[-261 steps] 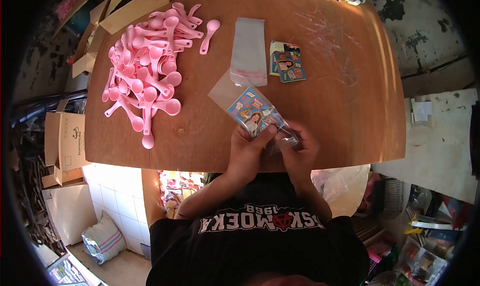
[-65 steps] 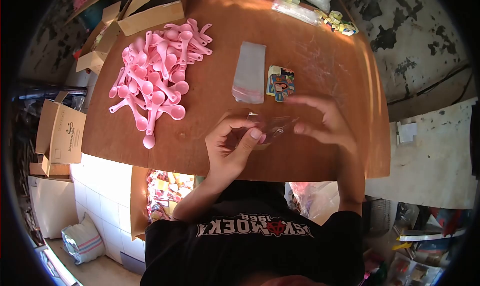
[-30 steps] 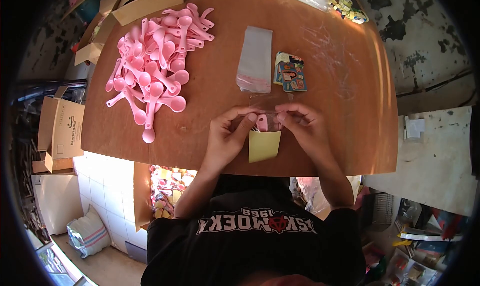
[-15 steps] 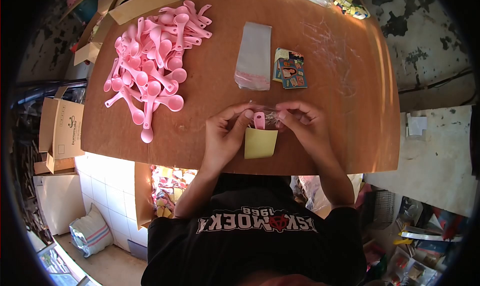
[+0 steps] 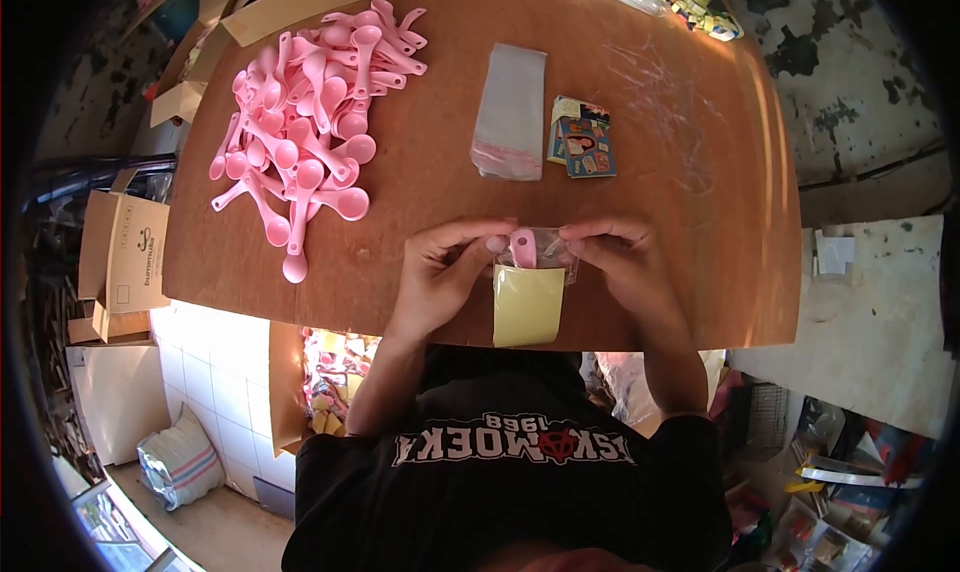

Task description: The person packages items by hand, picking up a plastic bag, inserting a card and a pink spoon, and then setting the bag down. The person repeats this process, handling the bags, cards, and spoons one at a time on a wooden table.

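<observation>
A clear plastic bag [image 5: 557, 255] hangs between my two hands near the table's front edge. Inside it are a yellow card [image 5: 527, 306] and a pink measuring spoon [image 5: 523, 248], of which only the handle end shows above the card. My left hand [image 5: 440, 272] pinches the bag's upper left corner between thumb and fingers. At the upper right corner, my right hand [image 5: 617, 257] pinches the plastic in the same way. Beyond my hands lie a stack of clear bags [image 5: 509, 112] and a small pile of printed cards [image 5: 583, 144].
A heap of pink spoons [image 5: 300, 132] covers the left of the wooden table [image 5: 420, 172]. Thin clear plastic strips [image 5: 665, 112] lie on the right. A cardboard box [image 5: 290, 7] stands at the back left, and an open box of packed items [image 5: 340, 372] sits below the front edge.
Both hands have drawn the bag slightly down toward me. The bag's top is now spread flatter, and the yellow card hangs lower, reaching the table's edge.
</observation>
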Tool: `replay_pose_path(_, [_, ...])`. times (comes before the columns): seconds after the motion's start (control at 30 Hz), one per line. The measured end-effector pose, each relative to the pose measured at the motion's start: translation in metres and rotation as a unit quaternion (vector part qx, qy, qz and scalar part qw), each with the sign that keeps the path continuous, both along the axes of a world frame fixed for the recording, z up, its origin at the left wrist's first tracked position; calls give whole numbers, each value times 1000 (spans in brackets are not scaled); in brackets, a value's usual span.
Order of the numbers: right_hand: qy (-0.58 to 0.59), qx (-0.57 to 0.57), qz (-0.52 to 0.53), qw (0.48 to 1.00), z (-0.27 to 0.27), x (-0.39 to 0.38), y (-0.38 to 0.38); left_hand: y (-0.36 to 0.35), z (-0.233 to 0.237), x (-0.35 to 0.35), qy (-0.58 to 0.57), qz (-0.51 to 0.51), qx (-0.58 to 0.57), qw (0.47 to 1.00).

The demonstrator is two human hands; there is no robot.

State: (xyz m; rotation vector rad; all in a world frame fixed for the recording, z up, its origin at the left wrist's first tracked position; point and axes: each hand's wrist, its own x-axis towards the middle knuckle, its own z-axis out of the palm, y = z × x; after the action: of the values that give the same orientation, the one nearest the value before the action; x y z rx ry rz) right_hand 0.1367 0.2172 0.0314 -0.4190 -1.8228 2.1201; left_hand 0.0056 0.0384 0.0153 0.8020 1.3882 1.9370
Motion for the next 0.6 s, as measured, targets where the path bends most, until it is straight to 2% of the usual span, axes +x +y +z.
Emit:
replay_pose_path(0.17, [39, 35, 81, 995, 5, 0, 4, -4, -1, -5, 34, -33, 22, 999])
replay_pose_path(0.33, [44, 90, 72, 992, 7, 0, 3, -5, 2, -4, 27, -34, 22, 999])
replay_pose_path(0.4, [54, 105, 76, 990, 8, 0, 2, -7, 0, -6, -107, -81, 68, 989])
replay_pose_path(0.43, [65, 76, 85, 991, 10, 0, 0, -6, -1, -5, -107, -81, 68, 989])
replay_pose_path(0.5, [76, 48, 94, 992, 10, -1, -4, -4, -1, -1, -32, -59, 59, 996])
replay_pose_path(0.57, [93, 141, 59, 984, 7, -3, -12, -6, 2, 0, -20, -50, 33, 998])
replay_pose_path(0.6, [94, 141, 59, 984, 9, -1, -16, -8, 4, 1, -9, -40, 6, 999])
